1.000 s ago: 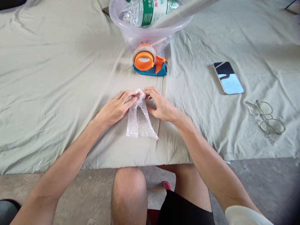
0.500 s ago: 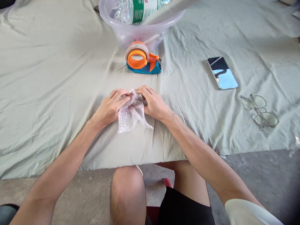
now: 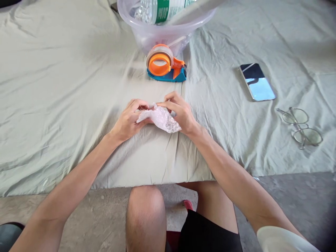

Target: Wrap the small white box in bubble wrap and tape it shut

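A small piece of clear bubble wrap (image 3: 160, 119) lies bunched between both of my hands on the pale green cloth. My left hand (image 3: 128, 120) grips its left end with curled fingers. My right hand (image 3: 180, 113) pinches its top and right side, fingers bent over it. Just beyond my hands stands an orange and blue tape dispenser (image 3: 166, 64) with a roll of clear tape.
A clear plastic tub (image 3: 147, 29) holding a green-labelled water bottle (image 3: 164, 7) stands behind the dispenser. A phone (image 3: 257, 86) lies face up at the right, with a pair of glasses (image 3: 300, 125) nearer. The cloth's front edge (image 3: 147, 182) meets bare concrete; my knees are below.
The bubble wrap hung down toward me in a loose flap; both hands have now gathered it up into a compact horizontal bundle. My hands stayed in the same spot.
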The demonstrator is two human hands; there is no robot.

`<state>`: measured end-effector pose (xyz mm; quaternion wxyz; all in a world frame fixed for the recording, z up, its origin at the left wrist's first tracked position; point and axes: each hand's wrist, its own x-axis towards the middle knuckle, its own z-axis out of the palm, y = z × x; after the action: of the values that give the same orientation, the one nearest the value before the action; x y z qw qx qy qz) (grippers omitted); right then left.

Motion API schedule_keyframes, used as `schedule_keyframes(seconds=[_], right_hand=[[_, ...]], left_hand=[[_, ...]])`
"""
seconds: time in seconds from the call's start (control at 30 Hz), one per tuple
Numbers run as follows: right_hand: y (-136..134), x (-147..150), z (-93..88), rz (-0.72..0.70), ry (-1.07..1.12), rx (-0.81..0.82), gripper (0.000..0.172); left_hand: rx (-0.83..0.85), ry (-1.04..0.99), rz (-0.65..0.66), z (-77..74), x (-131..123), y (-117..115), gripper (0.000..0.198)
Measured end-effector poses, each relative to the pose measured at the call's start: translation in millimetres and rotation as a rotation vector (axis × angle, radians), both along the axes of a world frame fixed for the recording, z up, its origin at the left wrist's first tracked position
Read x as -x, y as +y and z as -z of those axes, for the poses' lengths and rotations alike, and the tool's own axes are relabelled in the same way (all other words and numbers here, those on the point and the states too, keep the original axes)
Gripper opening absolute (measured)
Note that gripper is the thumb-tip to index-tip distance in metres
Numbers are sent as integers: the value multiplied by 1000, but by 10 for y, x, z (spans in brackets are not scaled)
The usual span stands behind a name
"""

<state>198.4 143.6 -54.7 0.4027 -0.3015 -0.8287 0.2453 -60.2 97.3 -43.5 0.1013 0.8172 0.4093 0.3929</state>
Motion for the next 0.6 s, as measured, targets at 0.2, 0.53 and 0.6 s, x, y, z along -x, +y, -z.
schedule_keyframes(seconds=[0.2, 0.53, 0.6], right_hand=[[-170, 65, 53, -3, 211, 104, 31], [-171, 101, 25, -104, 229, -115, 22], [-143, 120, 19, -105, 280, -170, 20]], left_hand=[[-188, -20, 103, 80, 13, 48, 26], [-125, 3, 83, 145, 26, -5, 31], [-157, 58, 81, 151, 22, -19, 30]])
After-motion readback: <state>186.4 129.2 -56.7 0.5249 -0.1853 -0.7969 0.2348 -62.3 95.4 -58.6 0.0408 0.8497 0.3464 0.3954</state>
